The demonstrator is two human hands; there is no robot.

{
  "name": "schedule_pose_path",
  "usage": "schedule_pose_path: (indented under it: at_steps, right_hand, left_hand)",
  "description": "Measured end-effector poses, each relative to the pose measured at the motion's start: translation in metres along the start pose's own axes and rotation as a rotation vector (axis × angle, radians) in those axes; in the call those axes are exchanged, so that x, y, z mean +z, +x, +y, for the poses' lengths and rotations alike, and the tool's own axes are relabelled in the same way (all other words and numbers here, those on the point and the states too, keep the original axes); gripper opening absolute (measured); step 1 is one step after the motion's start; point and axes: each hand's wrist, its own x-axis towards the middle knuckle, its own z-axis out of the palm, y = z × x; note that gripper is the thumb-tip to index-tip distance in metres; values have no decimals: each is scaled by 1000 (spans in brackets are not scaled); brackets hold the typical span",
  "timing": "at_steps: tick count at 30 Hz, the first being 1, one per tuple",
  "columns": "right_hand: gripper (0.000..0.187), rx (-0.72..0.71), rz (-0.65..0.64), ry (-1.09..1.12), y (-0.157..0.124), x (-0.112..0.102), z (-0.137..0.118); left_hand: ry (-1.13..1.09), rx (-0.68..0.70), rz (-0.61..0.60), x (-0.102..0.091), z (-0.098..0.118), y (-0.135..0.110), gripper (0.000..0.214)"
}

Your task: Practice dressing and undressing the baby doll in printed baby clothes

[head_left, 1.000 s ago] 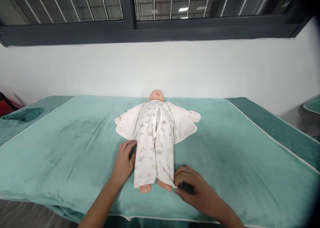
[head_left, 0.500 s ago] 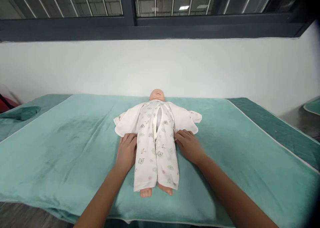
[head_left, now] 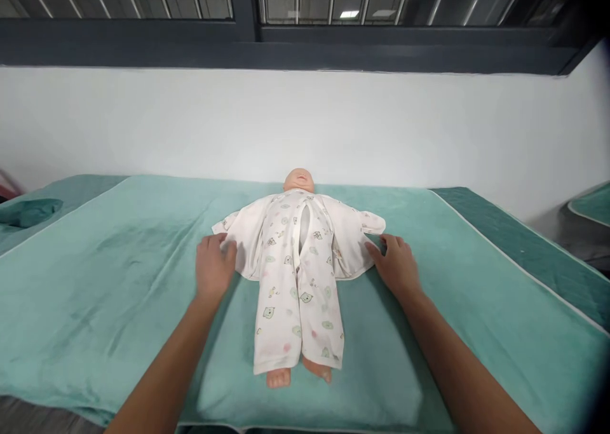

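A baby doll [head_left: 299,180] lies on its back with its head toward the wall and its bare feet toward me. White printed baby trousers [head_left: 281,307] cover its legs and reach high up its front, with an open slit in the middle. A white baby jacket [head_left: 350,243] is spread out on both sides, its sleeves pointing outward. At the jacket's left edge is my left hand [head_left: 214,265], thumb and fingers apart. My right hand [head_left: 396,265] is at the opposite edge, just below the sleeve, also with thumb and fingers apart. Both fingertips appear to touch the cloth.
Green plush covering [head_left: 143,281] lies under the doll, with darker green strips at both sides. Behind it stands a white wall [head_left: 190,122] below a dark window frame [head_left: 305,49] with metal bars. Another green-covered surface [head_left: 593,204] shows at the far right.
Both hands have moved outward and up from beside the trousers to the jacket's side edges. The jacket's lower corners now spread lower and flatter beside the trousers.
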Motion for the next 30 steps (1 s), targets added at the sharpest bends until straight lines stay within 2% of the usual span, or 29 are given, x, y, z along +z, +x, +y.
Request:
schedule_pose_path:
  at_steps: [2, 4, 7, 10, 12, 14, 15, 18, 20, 22, 25, 28, 30]
  right_hand:
    - [44, 71, -96, -86, 11, 0, 3]
    - [38, 109, -221, -80, 19, -1, 1]
    - [27, 110, -337, 131, 29, -3, -9]
    - [25, 108, -251, 579, 33, -11, -29]
    - [29, 92, -172, 821, 32, -22, -51]
    - [30, -6, -181, 923, 26, -38, -79]
    - [27, -98, -247, 934, 22, -47, -93]
    - [21, -398, -593, 859, 10, -70, -126]
    - [22, -443, -709, 824, 6, -78, -135]
    - [24, -362, -676, 845, 7, -78, -136]
    - [24, -236, -515, 883, 20, -65, -136]
    - [20, -179, -348, 902, 44, -40, -146]
    - [18, -129, -249, 941, 62, -20, -157]
  left_hand:
    - [96, -88, -15, 6, -5, 11, 38]
    - [175, -116, -22, 10, -4, 15, 39]
    - [259, -108, -18, 10, -1, 11, 40]
    - [292, -96, -23, 10, 1, 8, 39]
    - [300, -90, -30, 10, 0, 8, 39]
    - [306, -87, -55, 10, 0, 9, 38]
    - [301, -88, -74, 10, -1, 10, 37]
    - [244, -92, -128, 8, -2, 10, 36]
    - [189, -97, -136, 8, -3, 7, 38]
    - [116, -130, -124, 7, -4, 5, 41]
    - [-157, -202, -87, 4, 3, 4, 44]
    - [-567, -235, -59, -9, 28, 13, 46]
    - [-723, -222, -54, -24, 56, 20, 47]
